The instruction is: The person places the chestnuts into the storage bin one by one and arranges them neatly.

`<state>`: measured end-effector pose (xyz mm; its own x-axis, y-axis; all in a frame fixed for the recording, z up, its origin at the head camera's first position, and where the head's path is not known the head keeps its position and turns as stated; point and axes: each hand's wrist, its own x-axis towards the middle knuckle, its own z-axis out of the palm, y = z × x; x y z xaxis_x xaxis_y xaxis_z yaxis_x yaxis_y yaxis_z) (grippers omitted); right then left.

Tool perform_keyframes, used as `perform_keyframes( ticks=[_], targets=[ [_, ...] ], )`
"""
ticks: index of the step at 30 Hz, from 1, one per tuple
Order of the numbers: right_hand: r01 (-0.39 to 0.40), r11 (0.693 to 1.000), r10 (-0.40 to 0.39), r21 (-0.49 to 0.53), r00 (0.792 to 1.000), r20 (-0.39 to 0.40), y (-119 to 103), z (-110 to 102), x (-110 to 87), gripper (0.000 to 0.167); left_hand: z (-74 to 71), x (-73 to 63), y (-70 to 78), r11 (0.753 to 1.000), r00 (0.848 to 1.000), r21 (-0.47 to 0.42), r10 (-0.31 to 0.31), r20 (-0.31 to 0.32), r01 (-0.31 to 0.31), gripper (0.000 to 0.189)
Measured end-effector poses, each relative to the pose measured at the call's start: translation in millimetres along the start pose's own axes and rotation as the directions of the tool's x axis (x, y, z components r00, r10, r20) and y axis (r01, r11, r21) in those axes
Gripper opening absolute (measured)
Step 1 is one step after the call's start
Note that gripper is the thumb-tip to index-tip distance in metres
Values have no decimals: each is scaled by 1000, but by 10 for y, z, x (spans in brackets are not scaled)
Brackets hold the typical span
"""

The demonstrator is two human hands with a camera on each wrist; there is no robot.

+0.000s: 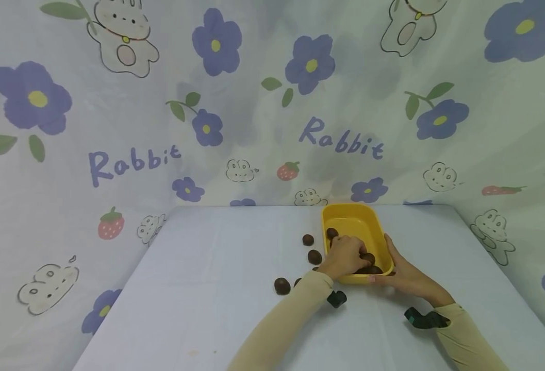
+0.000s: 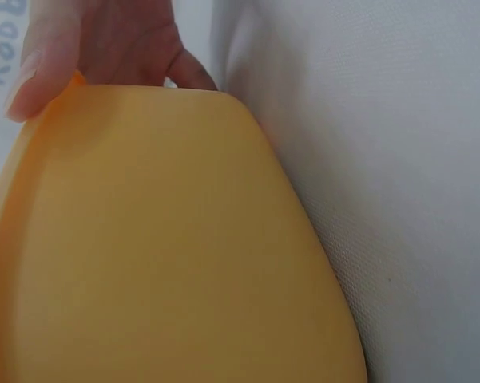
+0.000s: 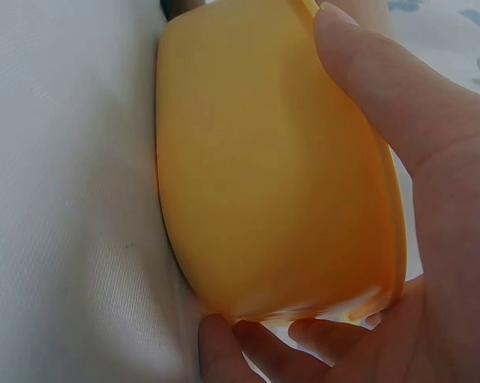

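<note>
In the head view a yellow plastic box [image 1: 364,226] stands on the table with several dark brown chestnuts [image 1: 331,233] inside. My left hand [image 1: 345,255] reaches over its left side, bent fingers down among the chestnuts; one chestnut [image 1: 368,258] shows between index finger and thumb. The other fingertips are hidden. My right hand [image 1: 404,273] grips the near right corner of the box, thumb on the near rim. In the right wrist view the thumb [image 3: 363,72] lies along the rim, with the fingers curled round the wall. The left wrist view shows mostly the box's outer wall [image 2: 184,231].
Loose chestnuts lie on the white table [image 1: 198,288] left of the box, among them one near its far left [image 1: 308,240] and one farther out [image 1: 282,286]. A rabbit-and-flower cloth [image 1: 253,118] hangs behind. Dark wrist devices [image 1: 425,318] sit by both sleeves.
</note>
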<state>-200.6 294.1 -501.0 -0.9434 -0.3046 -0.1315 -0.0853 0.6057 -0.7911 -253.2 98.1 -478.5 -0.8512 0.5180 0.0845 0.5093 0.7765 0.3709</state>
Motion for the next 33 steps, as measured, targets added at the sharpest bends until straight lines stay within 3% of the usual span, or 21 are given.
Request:
perform_keyframes(
  ticks=[7,12,17,21,24,28,33],
  targets=[
    [1,1000,-1,0,1000,-3,40,13,1,130,-1,-23,-2,1000,1000,2,20,1,-20,26],
    [-15,1000,15,-24,1000,-7,47,31,-5,131,-120,-122,-36,989,994,-146,16,-105,-31,29],
    [-20,999,19,-40,1000,-16,23,16,-9,131,-407,-280,-166,940,985,-340,-24,-173,-37,30],
    [-21,999,20,-35,1000,-13,31,-2,-7,131,-587,-405,-332,902,978,-432,-96,-183,7,31],
    [-31,999,31,-41,999,-11,32,-11,4,132,-645,-471,-476,909,968,-413,-154,-196,61,33],
    [-40,998,40,-45,999,-15,28,-12,9,132,-627,-532,-643,909,955,-394,-224,-194,133,35],
    [-42,998,42,-37,999,-14,12,-3,5,132,-569,-594,-765,886,943,-420,-289,-163,199,37]
  ],
)
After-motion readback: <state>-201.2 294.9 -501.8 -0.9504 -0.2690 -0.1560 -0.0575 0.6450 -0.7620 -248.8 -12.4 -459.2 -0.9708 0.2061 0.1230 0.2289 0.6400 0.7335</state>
